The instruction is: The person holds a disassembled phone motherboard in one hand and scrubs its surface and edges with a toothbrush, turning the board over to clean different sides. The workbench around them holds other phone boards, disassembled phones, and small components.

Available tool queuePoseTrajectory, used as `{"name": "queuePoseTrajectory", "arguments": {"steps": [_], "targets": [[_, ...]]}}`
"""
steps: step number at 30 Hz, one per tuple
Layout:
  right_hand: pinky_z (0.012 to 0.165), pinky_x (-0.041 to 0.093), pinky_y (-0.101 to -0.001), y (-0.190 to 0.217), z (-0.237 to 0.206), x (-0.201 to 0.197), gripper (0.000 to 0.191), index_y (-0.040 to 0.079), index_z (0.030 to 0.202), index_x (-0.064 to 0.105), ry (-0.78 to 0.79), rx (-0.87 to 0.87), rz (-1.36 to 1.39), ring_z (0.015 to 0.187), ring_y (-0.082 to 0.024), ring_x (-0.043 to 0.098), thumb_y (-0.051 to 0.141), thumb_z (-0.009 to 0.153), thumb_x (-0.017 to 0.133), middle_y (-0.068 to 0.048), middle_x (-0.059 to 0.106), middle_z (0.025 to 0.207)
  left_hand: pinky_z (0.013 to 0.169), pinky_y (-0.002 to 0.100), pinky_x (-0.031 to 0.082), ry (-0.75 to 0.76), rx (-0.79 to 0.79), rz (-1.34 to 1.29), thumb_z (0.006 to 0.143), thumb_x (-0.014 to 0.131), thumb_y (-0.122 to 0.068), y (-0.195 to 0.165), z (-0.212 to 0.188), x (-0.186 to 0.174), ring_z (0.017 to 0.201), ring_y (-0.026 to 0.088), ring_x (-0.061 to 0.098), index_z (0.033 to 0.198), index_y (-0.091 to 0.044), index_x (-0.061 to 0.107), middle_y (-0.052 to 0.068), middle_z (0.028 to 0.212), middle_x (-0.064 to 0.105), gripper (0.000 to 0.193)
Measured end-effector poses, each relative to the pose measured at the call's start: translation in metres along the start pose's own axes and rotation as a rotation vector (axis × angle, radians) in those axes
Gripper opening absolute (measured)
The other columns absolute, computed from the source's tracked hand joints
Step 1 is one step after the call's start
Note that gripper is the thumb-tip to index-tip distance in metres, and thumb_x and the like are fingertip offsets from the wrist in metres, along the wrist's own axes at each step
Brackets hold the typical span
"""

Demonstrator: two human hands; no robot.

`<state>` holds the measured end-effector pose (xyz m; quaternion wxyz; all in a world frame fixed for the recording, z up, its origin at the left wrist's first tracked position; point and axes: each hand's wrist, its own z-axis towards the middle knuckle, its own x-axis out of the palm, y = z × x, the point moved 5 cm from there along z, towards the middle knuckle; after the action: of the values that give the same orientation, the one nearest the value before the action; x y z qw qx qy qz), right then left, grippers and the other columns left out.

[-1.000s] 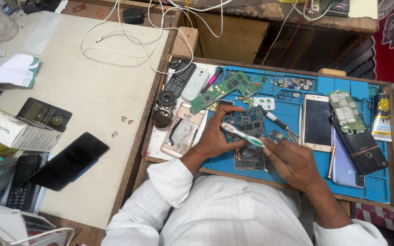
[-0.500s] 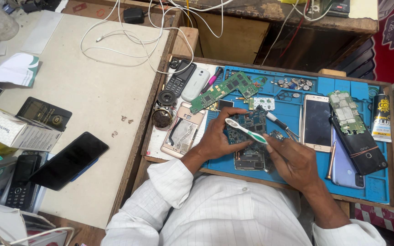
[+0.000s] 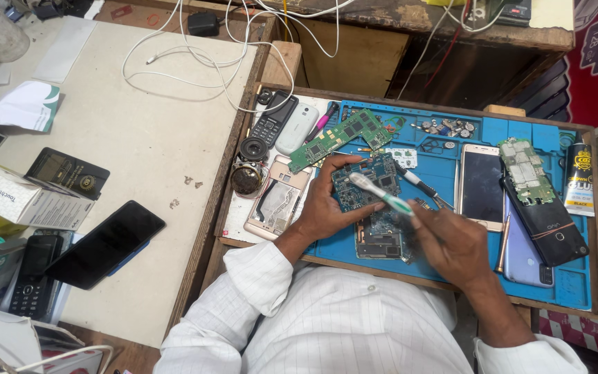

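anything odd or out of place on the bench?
Mostly normal repair clutter. The toothbrush in the right hand is an odd tool on the circuit board the left hand holds. White cables sprawl loose over the table.

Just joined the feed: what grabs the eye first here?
The hands at the centre: the left hand holds a circuit board above the blue mat, while the right hand lays a toothbrush across it. Around them lie a long green board above, a white phone to the right, and a black phone on the pale table at left.
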<state>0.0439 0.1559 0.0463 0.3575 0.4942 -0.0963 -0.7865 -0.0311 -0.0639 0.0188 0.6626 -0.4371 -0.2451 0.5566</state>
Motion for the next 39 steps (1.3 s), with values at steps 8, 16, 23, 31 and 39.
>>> {"name": "queuePoseTrajectory", "arguments": {"steps": [8,16,23,31,39], "targets": [[0.045,0.036,-0.0289,-0.015,0.002,-0.014,0.027,0.005,0.126,0.074,-0.113,0.147,0.052,0.05,-0.009,0.051,0.006,0.1,0.069,-0.004,0.061,0.066,0.112,0.034,0.056,0.035,-0.097,-0.17,0.08,0.092,-0.022,0.003,0.001,0.004,0.127,0.02,0.062,0.142,-0.01,0.043,0.009,0.133,0.055,0.079],[0.046,0.037,-0.029,-0.005,0.003,-0.01,0.028,0.005,0.126,0.074,-0.084,0.094,0.018,0.05,-0.008,0.051,0.007,0.098,0.07,-0.003,0.059,0.062,0.111,0.035,0.055,0.02,-0.078,-0.111,0.079,0.092,-0.018,-0.001,0.003,0.001,0.126,0.021,0.061,0.141,-0.009,0.043,0.011,0.131,0.056,0.08],[0.047,0.037,-0.0278,-0.007,0.004,-0.018,0.029,0.007,0.128,0.073,-0.089,0.17,0.026,0.052,-0.007,0.052,0.009,0.099,0.069,-0.003,0.059,0.064,0.103,0.032,0.062,-0.017,-0.194,-0.27,0.079,0.091,-0.014,0.0,0.003,-0.001,0.121,0.02,0.067,0.14,-0.009,0.04,0.012,0.128,0.057,0.079],[0.045,0.037,-0.0269,-0.009,0.002,-0.015,0.03,0.007,0.127,0.073,-0.057,0.188,0.078,0.051,-0.006,0.053,0.011,0.098,0.07,-0.004,0.063,0.065,0.102,0.032,0.062,-0.115,-0.193,-0.35,0.082,0.088,-0.006,0.0,0.006,-0.006,0.117,0.02,0.069,0.14,-0.007,0.039,0.013,0.126,0.061,0.075],[0.046,0.039,-0.0252,-0.008,-0.001,-0.013,0.03,0.007,0.126,0.073,-0.03,0.157,0.133,0.054,-0.005,0.055,0.012,0.097,0.07,-0.005,0.067,0.071,0.103,0.034,0.062,-0.173,-0.2,-0.371,0.082,0.087,-0.006,0.002,0.008,-0.008,0.119,0.021,0.069,0.138,-0.008,0.039,0.015,0.128,0.06,0.074]]}}
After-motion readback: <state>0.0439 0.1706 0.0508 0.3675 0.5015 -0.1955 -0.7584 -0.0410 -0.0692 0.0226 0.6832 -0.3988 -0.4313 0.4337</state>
